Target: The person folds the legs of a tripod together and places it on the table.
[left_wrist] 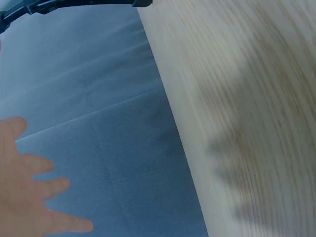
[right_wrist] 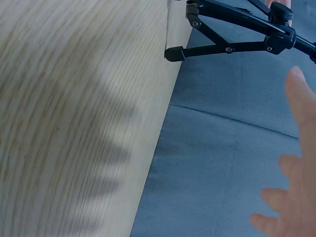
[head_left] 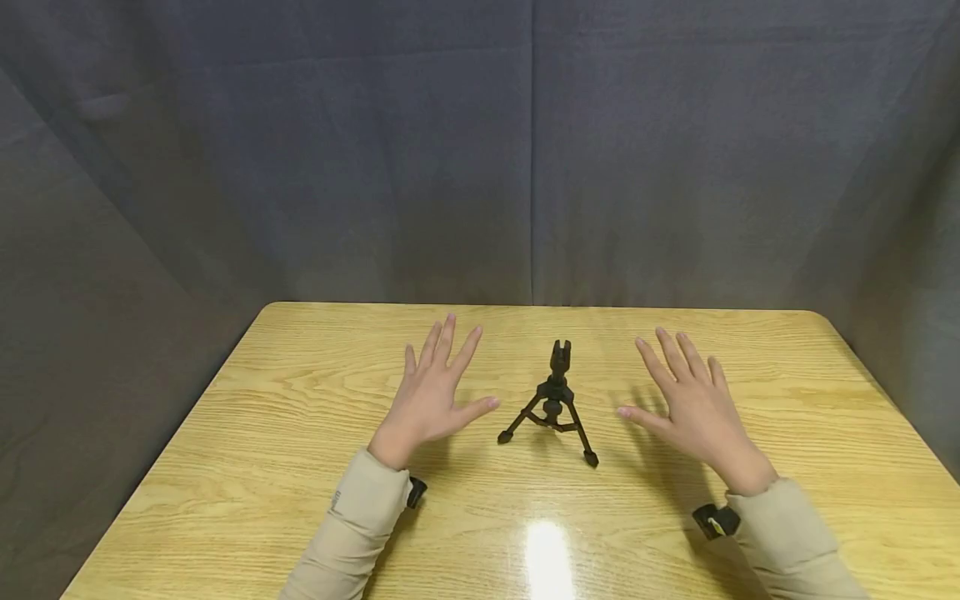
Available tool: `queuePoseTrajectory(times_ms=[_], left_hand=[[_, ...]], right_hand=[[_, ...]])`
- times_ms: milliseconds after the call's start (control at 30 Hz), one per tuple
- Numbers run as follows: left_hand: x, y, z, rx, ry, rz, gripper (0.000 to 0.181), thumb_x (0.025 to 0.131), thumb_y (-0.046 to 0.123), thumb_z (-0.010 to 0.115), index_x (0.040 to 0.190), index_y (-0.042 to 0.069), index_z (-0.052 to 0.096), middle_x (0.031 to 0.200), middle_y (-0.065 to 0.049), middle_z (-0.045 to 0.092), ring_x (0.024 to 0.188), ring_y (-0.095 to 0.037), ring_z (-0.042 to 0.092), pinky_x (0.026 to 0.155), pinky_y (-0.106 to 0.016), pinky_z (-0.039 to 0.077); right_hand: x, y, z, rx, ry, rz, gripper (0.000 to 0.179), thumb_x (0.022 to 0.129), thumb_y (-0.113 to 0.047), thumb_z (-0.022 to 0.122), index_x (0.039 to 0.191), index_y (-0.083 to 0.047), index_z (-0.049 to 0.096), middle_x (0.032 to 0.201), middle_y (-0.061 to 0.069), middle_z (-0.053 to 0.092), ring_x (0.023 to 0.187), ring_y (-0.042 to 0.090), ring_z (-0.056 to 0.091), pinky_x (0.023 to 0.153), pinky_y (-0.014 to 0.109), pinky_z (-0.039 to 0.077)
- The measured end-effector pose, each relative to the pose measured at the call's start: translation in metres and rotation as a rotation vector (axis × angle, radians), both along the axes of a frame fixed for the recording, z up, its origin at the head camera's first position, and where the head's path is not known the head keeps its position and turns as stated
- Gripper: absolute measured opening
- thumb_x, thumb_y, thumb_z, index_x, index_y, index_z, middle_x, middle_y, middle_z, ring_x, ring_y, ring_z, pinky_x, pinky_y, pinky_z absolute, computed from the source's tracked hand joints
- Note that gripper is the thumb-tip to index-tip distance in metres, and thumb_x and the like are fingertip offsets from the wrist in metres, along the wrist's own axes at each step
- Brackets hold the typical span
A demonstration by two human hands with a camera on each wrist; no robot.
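Observation:
A small black tripod (head_left: 553, 390) stands upright on the wooden table, its legs spread and a two-pronged clamp at its top. To its left my left hand (head_left: 429, 400) hovers above the table, fingers straight and spread, thumb toward the tripod. My right hand (head_left: 696, 412) is held the same way on the other side, with nothing in it. In the right wrist view the tripod (right_wrist: 237, 47) shows from the side, beyond the thumb. Only part of a tripod leg (left_wrist: 79, 4) enters the left wrist view, above the spread fingers (left_wrist: 49, 187).
The light wooden table (head_left: 300, 358) has rounded far corners. A dark grey-blue cloth (head_left: 360, 167) hangs behind it and along both sides. Black wrist cameras (head_left: 716, 521) sit at both sleeve cuffs. A bright glare lies on the near tabletop.

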State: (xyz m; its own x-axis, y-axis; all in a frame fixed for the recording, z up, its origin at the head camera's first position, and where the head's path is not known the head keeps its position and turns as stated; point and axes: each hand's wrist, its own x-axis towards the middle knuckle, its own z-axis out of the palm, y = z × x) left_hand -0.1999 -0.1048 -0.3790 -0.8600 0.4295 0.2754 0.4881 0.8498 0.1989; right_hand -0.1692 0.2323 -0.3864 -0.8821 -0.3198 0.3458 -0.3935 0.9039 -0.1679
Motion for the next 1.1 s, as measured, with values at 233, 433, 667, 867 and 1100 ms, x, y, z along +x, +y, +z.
queuePoseTrajectory(times_ms=[233, 433, 667, 867, 1100], left_hand=[[0.001, 0.001, 0.005, 0.159, -0.041, -0.074, 0.084, 0.084, 0.056, 0.052, 0.148, 0.024, 0.008, 0.152, -0.009, 0.000, 0.138, -0.026, 0.003, 0.104, -0.056, 0.010], [0.001, 0.002, 0.010, 0.263, -0.056, -0.150, 0.081, 0.086, 0.057, 0.047, 0.148, 0.024, 0.008, 0.152, -0.007, 0.005, 0.137, -0.029, 0.011, 0.106, -0.051, 0.014], [0.001, 0.004, 0.016, 0.314, -0.079, -0.185, 0.081, 0.085, 0.067, 0.035, 0.148, 0.024, 0.008, 0.152, -0.007, 0.007, 0.135, -0.032, 0.016, 0.103, -0.054, 0.020], [-0.001, 0.010, 0.019, 0.368, -0.100, -0.189, 0.076, 0.089, 0.058, 0.042, 0.147, 0.020, 0.012, 0.151, -0.006, 0.011, 0.135, -0.029, 0.017, 0.104, -0.051, 0.019], [-0.006, 0.018, 0.022, 0.465, -0.068, -0.146, 0.065, 0.090, 0.034, 0.056, 0.143, 0.009, 0.029, 0.145, -0.011, 0.030, 0.132, -0.027, 0.027, 0.105, -0.045, 0.022]], right_hand=[[0.002, 0.001, 0.004, -0.078, -0.064, 0.030, 0.090, 0.081, -0.051, 0.061, 0.148, -0.018, 0.010, 0.148, 0.021, 0.013, 0.134, 0.042, 0.011, 0.097, 0.066, 0.013], [0.004, 0.001, 0.007, -0.190, -0.117, 0.071, 0.086, 0.083, -0.044, 0.062, 0.147, -0.011, 0.014, 0.146, 0.026, 0.014, 0.129, 0.049, 0.017, 0.098, 0.063, 0.016], [0.005, 0.002, 0.007, -0.241, -0.158, 0.071, 0.085, 0.083, -0.040, 0.063, 0.146, -0.007, 0.016, 0.144, 0.030, 0.016, 0.124, 0.053, 0.022, 0.092, 0.066, 0.023], [0.007, 0.001, 0.006, -0.260, -0.188, 0.068, 0.082, 0.084, -0.039, 0.063, 0.145, -0.004, 0.019, 0.141, 0.031, 0.022, 0.122, 0.052, 0.027, 0.092, 0.065, 0.026], [0.007, 0.001, 0.003, -0.274, -0.192, 0.095, 0.068, 0.086, -0.034, 0.062, 0.135, 0.006, 0.036, 0.127, 0.029, 0.046, 0.106, 0.045, 0.050, 0.084, 0.055, 0.042]])
